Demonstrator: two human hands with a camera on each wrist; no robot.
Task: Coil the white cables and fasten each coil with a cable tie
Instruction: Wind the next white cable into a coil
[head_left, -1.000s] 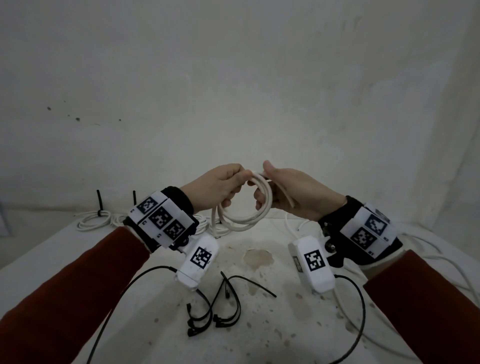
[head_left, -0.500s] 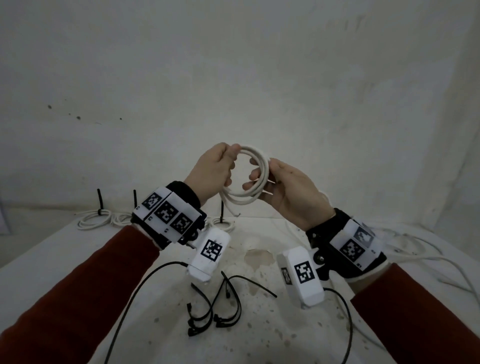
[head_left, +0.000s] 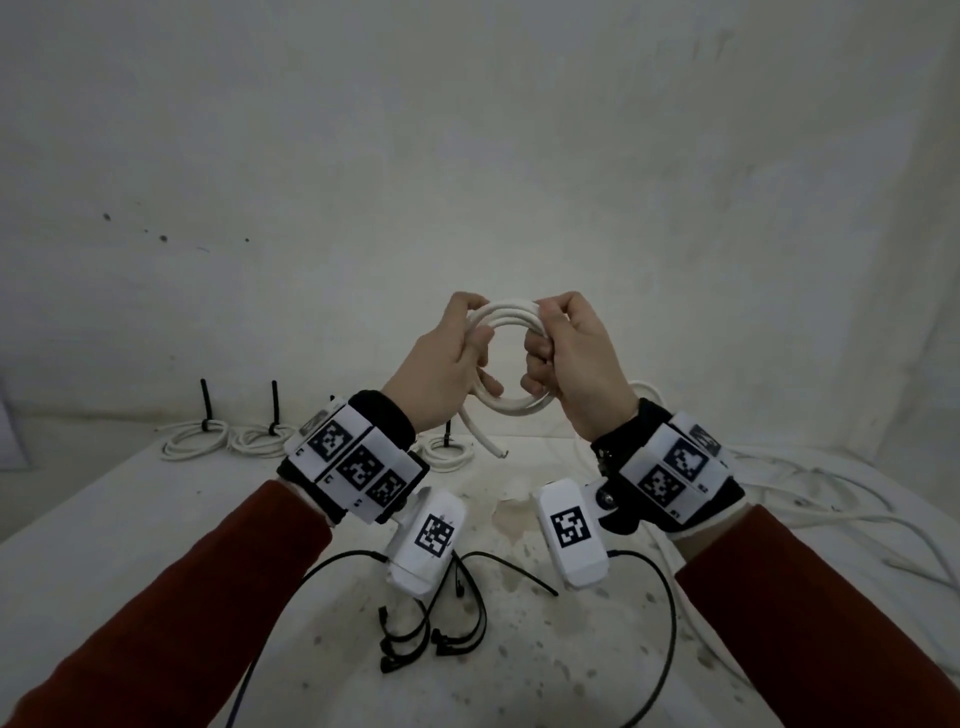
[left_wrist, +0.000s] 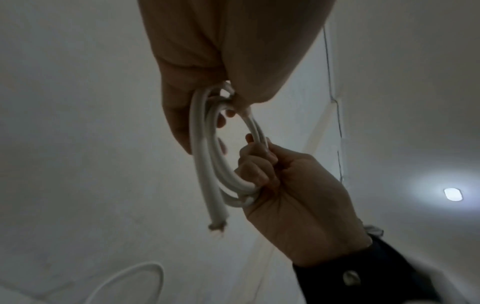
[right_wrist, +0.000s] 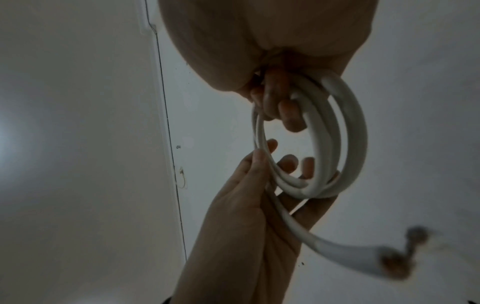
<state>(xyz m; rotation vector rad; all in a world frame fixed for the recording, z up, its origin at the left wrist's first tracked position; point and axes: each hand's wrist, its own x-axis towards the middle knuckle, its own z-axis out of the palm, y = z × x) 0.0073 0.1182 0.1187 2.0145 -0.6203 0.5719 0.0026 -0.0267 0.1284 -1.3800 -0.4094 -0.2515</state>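
You have the coil (head_left: 511, 358) up in the air over the bench (head_left: 104, 519), your left hand (head_left: 447, 371) curled round its left side and your right hand (head_left: 569, 364) clenched round its right. The cable looks thick, smooth and springy, so I judge the turns will try to fan apart and the loose end (head_left: 480, 434) to spring out. Keep one hand wrapped across all the turns together, where the end leaves the ring, while the other fetches a tie (head_left: 441, 618).
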